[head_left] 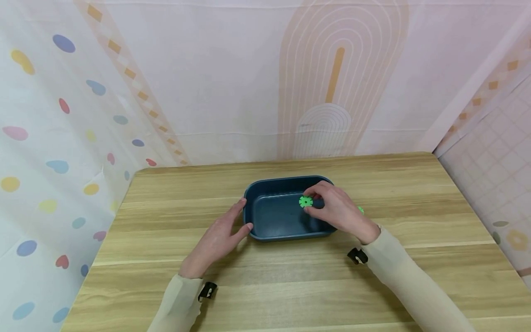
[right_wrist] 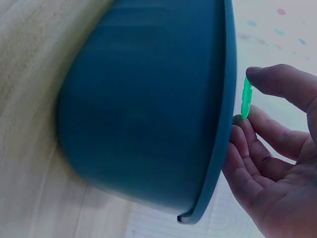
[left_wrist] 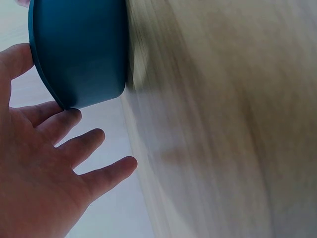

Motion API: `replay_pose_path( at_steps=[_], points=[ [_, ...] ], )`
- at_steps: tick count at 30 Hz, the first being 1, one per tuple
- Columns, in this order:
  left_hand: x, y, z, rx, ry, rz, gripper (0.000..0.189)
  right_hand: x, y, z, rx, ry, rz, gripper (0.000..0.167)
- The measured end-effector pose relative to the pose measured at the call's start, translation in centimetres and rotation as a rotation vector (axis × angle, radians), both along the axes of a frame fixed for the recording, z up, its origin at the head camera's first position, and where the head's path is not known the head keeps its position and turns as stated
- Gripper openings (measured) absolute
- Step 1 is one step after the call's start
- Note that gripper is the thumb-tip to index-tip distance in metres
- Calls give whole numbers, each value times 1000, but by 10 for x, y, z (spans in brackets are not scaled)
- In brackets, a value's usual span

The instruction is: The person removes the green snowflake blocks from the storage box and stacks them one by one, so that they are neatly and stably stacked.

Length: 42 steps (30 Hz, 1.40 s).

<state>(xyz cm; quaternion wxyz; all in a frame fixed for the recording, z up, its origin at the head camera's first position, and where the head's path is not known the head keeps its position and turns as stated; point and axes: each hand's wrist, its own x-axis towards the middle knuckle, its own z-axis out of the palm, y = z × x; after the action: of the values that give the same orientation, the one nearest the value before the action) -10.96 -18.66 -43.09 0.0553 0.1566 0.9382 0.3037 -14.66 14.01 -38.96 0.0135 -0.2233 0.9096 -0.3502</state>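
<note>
A dark blue oblong plastic basin (head_left: 278,216) stands on the wooden table. My right hand (head_left: 338,207) is over its right part, pinching a small green notched disc (head_left: 305,202) with a hole in the middle between thumb and fingertips. Seen edge-on in the right wrist view, the green disc (right_wrist: 246,98) is above rim level. My left hand (head_left: 220,235) touches the basin's left end with thumb and forefinger, its fingers fairly straight and spread. In the left wrist view those fingertips meet the basin's rim (left_wrist: 43,82).
Just beyond the right wrist, a bit of another green piece (head_left: 361,210) shows; the rest is hidden by the hand. A patterned cloth (head_left: 224,83) hangs behind the wooden table (head_left: 290,286) and at both sides. Each sleeve has a black band fitting (head_left: 357,256) beside it.
</note>
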Motion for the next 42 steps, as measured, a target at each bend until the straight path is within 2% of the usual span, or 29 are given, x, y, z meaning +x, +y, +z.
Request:
replay_pose_path(
  at_steps=[15,33,42],
  points=[
    [0,1,0,2,-2,-1,75,4,15,4,-35,17,-18,32],
    [-1,0,0,-1,-2,-6,75,8,34,4,-32,79,-51,29],
    [0,-1,-1,-8,-5,-1,75,11,47,4,-44,66,-89,31]
  ],
)
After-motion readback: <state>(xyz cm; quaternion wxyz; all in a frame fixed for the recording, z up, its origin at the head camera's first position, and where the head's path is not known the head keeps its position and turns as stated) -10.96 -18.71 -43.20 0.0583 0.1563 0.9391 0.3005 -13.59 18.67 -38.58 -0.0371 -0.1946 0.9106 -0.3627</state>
